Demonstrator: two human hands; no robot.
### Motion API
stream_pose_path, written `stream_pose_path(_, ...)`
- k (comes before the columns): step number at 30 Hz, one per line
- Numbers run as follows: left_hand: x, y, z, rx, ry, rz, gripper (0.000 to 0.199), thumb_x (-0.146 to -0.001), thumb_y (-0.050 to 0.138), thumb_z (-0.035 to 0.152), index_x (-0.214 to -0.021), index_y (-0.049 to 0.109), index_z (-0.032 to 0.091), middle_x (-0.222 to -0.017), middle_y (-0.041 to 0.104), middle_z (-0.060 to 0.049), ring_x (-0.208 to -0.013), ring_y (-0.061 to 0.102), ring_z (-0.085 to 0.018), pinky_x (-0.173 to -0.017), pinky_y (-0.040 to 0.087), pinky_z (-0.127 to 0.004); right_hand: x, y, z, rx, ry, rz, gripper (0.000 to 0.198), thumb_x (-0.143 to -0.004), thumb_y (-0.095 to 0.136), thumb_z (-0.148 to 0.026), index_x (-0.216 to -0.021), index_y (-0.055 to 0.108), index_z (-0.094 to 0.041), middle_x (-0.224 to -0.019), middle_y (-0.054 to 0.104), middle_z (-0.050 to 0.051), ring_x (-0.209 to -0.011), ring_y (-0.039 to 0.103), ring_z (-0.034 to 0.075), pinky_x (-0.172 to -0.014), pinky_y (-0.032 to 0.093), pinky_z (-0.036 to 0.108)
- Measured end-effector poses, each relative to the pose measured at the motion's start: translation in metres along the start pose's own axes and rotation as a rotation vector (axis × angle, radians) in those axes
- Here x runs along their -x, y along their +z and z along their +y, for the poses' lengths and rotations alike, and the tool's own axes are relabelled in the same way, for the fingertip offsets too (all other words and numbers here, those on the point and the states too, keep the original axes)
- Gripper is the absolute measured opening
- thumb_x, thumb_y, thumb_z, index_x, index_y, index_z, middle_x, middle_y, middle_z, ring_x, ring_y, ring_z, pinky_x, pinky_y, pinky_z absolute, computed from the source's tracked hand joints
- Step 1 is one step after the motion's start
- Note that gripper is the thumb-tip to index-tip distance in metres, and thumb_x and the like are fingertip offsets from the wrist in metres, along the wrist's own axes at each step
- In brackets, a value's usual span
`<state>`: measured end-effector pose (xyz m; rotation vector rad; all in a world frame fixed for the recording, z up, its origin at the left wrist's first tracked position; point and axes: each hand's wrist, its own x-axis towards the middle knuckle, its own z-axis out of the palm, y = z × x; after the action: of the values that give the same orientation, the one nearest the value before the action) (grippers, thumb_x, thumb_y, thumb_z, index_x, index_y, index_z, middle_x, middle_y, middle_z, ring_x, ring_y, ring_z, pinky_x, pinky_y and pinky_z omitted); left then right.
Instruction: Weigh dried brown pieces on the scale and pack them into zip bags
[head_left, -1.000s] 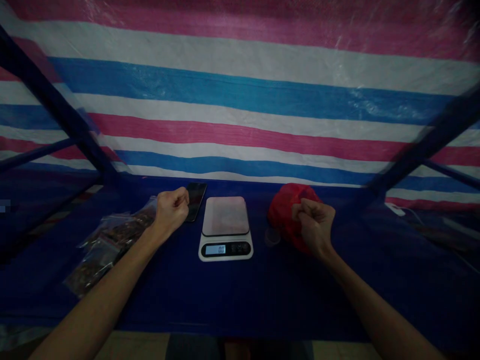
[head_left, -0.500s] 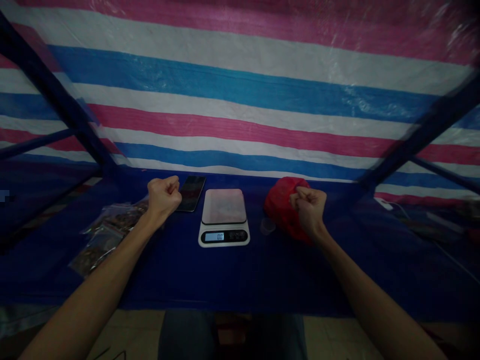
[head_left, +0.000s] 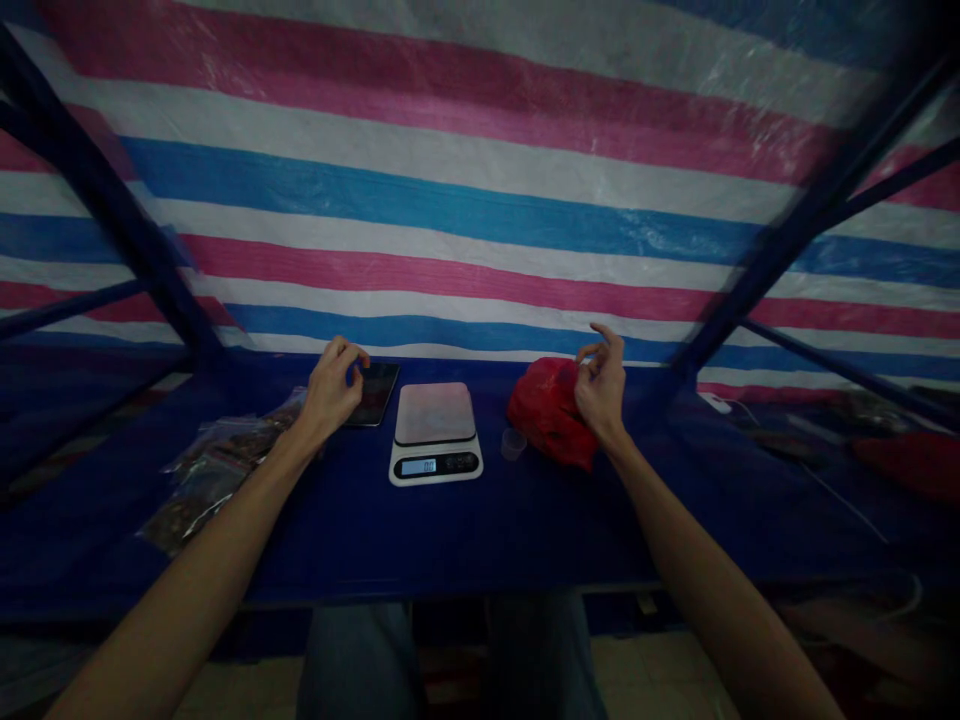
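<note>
My left hand (head_left: 334, 388) is held above the table beside a dark phone (head_left: 375, 393), its fingers loosely bent, a gap between thumb and forefinger. Nothing shows in it. Over the right side of a red plastic bag (head_left: 551, 415) hovers my right hand (head_left: 602, 388), forefinger stretched out and the others curled, with nothing visible in its grasp. Whether it touches the bag I cannot tell. Between the hands stands a white kitchen scale (head_left: 435, 435), its lit display reading 0.0. A small clear plastic cup (head_left: 513, 444) sits between scale and bag.
Several clear zip bags (head_left: 206, 475) of brownish pieces lie left, partly behind my left forearm. The blue table (head_left: 450, 545) backs onto a striped plastic sheet (head_left: 450, 220). Blue frame bars (head_left: 131, 225) slant up at both sides. A white plug and cable (head_left: 716, 402) lie at right.
Both fists have loosened: the left fingers have partly uncurled and the right forefinger has straightened upward. The camera view has shifted slightly, while the scale still reads 0.0.
</note>
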<state>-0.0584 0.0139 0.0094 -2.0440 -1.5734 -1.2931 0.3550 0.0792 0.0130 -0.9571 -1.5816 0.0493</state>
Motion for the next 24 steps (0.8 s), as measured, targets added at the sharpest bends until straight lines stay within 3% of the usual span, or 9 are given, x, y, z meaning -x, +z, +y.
stream_pose_path(4,0.0,-0.003,0.001,0.002,0.001,0.004,0.024,-0.083,0.043,0.005,-0.082,0.061,0.02,-0.082,0.049,-0.003,-0.069,0.049,-0.016,-0.065,0.039,-0.029,0.002,-0.004,0.006,0.071,0.045,-0.026,0.065,-0.064,0.038,-0.004,-0.122,0.06,-0.022,-0.062,0.059,-0.006,-0.051,0.048,0.015,-0.06,0.037,0.029)
stream_pose_path(8,0.003,-0.007,0.003,0.084,-0.022,-0.04,0.037,-0.076,0.043,0.004,-0.097,0.068,0.021,-0.086,0.062,-0.003,-0.075,0.06,-0.016,-0.069,0.043,-0.028,0.002,-0.005,0.008,-0.024,0.07,-0.078,0.057,-0.059,0.039,-0.009,-0.108,0.066,-0.022,-0.049,0.047,-0.009,-0.045,0.042,0.014,-0.055,0.034,0.027)
stream_pose_path(11,0.005,-0.009,0.001,0.105,-0.07,-0.073,0.046,-0.068,0.043,0.005,-0.1,0.071,0.02,-0.07,0.066,0.002,-0.066,0.062,-0.016,-0.068,0.044,-0.027,-0.001,-0.005,0.009,-0.186,0.089,-0.063,0.059,-0.056,0.039,-0.011,-0.108,0.065,-0.021,-0.049,0.046,-0.009,-0.043,0.038,0.013,-0.051,0.029,0.026)
stream_pose_path(16,0.01,-0.011,-0.005,0.133,-0.122,-0.079,0.02,-0.062,0.045,0.015,-0.062,0.065,0.02,-0.047,0.051,0.002,-0.045,0.046,-0.014,-0.052,0.034,-0.027,-0.003,-0.009,0.007,-0.191,0.091,-0.018,0.065,-0.058,0.042,-0.01,-0.12,0.063,-0.019,-0.056,0.06,-0.005,-0.045,0.043,0.013,-0.049,0.031,0.026)
stream_pose_path(21,0.01,0.0,-0.002,0.146,-0.116,-0.17,0.023,-0.06,0.045,0.016,-0.062,0.067,0.019,-0.048,0.056,0.001,-0.046,0.05,-0.014,-0.052,0.036,-0.027,-0.001,-0.013,-0.001,-0.114,0.089,-0.045,0.074,-0.068,0.04,-0.008,-0.14,0.053,-0.021,-0.064,0.067,-0.003,-0.041,0.039,0.011,-0.046,0.034,0.025)
stream_pose_path(24,0.008,0.007,0.003,0.158,-0.054,-0.238,0.027,-0.067,0.046,0.014,-0.074,0.071,0.019,-0.066,0.069,-0.002,-0.063,0.064,-0.018,-0.065,0.047,-0.029,0.002,-0.011,-0.001,-0.163,0.169,-0.126,0.056,-0.07,0.039,-0.012,-0.119,0.067,-0.018,-0.065,0.065,-0.002,-0.038,0.041,0.01,-0.044,0.035,0.024)
